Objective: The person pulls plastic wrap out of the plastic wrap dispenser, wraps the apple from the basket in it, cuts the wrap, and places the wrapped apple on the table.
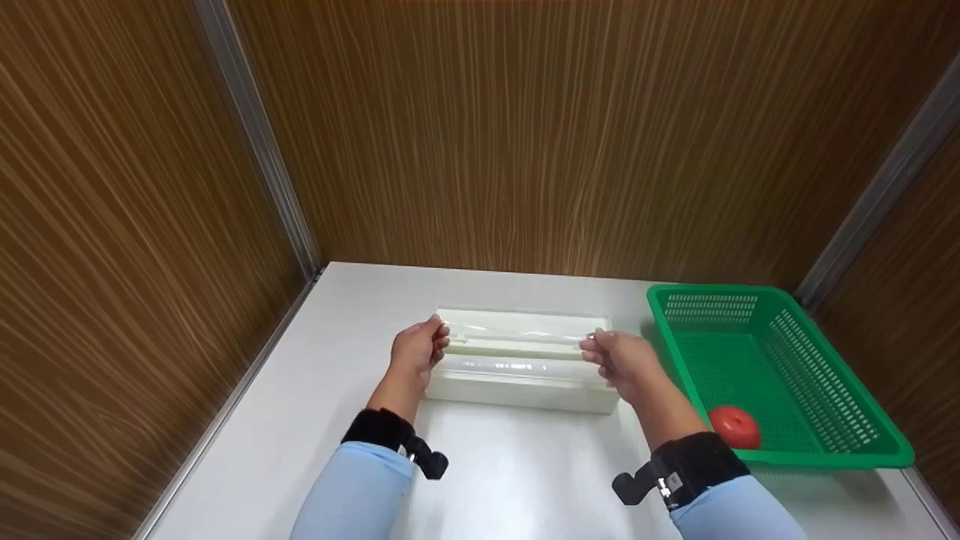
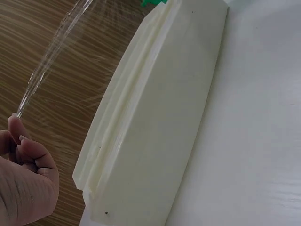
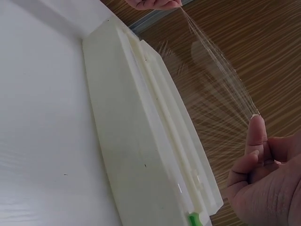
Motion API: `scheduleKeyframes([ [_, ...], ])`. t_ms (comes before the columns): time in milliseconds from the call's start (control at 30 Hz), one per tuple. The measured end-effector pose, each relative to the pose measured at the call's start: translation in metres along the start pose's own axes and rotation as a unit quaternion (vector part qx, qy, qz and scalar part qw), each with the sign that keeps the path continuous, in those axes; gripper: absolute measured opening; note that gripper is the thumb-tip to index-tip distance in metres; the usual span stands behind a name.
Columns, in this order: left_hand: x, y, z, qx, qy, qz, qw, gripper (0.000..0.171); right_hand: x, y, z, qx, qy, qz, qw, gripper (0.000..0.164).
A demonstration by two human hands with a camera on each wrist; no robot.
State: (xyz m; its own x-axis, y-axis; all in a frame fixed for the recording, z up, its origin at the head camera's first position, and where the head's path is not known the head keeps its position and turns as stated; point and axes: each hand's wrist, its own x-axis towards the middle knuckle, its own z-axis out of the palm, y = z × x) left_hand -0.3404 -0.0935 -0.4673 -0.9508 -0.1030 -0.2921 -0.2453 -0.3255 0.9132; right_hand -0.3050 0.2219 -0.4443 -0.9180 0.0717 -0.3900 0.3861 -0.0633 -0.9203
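Observation:
Clear cling film (image 3: 221, 70) stretches between both hands above a long white dispenser box (image 1: 517, 396). My left hand (image 1: 416, 349) pinches one corner of the film between thumb and finger, left of the box. At the other end, my right hand (image 1: 624, 361) pinches the opposite corner. Folds bunch up near the fingertips in both wrist views. The film roll shows as a shiny band inside the box, whose lid stands raised at the back. A small green piece (image 3: 194, 219) shows at the box's right end.
A green plastic basket (image 1: 679, 360) stands on the right of the white table (image 1: 517, 465), with a red tomato (image 1: 734, 427) in its near left corner. Wood-grain panels (image 1: 480, 135) rise behind and on both sides.

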Motion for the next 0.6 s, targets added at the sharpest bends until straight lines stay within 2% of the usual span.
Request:
scheduleKeyframes([
  [133,0.000,0.007,0.004,-0.015,-0.001,0.003,0.9999,0.029,-0.001,-0.010,0.000,0.003,0.006,0.002,1.000,0.033],
  [400,0.000,0.020,0.007,-0.022,-0.002,0.014,0.9997,0.023,-0.005,-0.026,0.001,-0.014,0.009,-0.001,1.000,0.034],
  [600,0.000,0.030,0.014,-0.024,-0.008,0.021,0.9995,0.022,-0.007,-0.037,-0.002,-0.020,0.015,-0.008,1.000,0.034],
])
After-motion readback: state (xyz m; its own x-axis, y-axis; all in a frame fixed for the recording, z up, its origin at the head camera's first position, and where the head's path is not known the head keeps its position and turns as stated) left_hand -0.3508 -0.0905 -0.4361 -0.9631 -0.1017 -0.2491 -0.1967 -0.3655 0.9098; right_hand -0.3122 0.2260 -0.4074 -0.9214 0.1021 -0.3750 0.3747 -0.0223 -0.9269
